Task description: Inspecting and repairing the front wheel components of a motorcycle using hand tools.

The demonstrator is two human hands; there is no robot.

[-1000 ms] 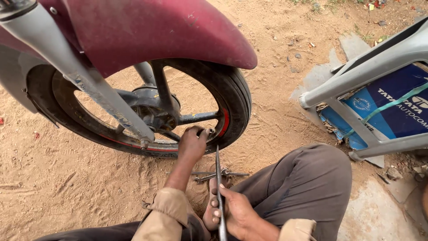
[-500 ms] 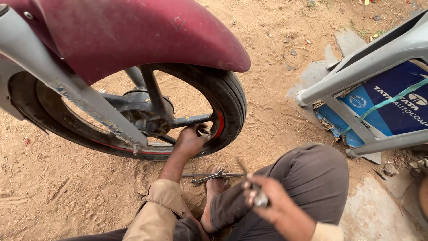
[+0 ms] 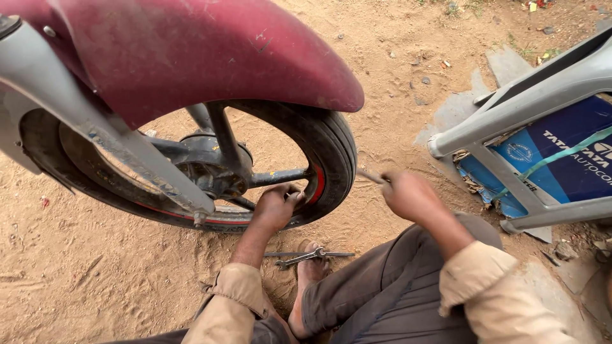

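A motorcycle front wheel (image 3: pixel 191 172) under a maroon mudguard (image 3: pixel 191 51) fills the left of the frame, standing on sandy ground, and the person squatting before it has just shifted their tool hand. Half a second earlier the right hand (image 3: pixel 411 194) was low, near the knee, bringing up a thin metal tool (image 3: pixel 371 176); now it is raised beside the tyre (image 3: pixel 335 153), fist closed around the tool's handle, the tip pointing towards the tread. The left hand (image 3: pixel 275 207) stays where it was, fingers curled over the inner rim at the bottom of the wheel, just right of the hub (image 3: pixel 213 169). By the look of it, the work is moving from fetching the tool to applying it at the tyre's edge.

Right of the wheel, well apart, a grey plastic frame (image 3: pixel 523 108) leans over a blue rectangular carton (image 3: pixel 561 162) with white lettering and a round white emblem, bound by a green strap (image 3: pixel 561 153). Below the wheel, two spanners (image 3: pixel 306 257) lie crossed on the sand against the person's bare foot (image 3: pixel 306 286).
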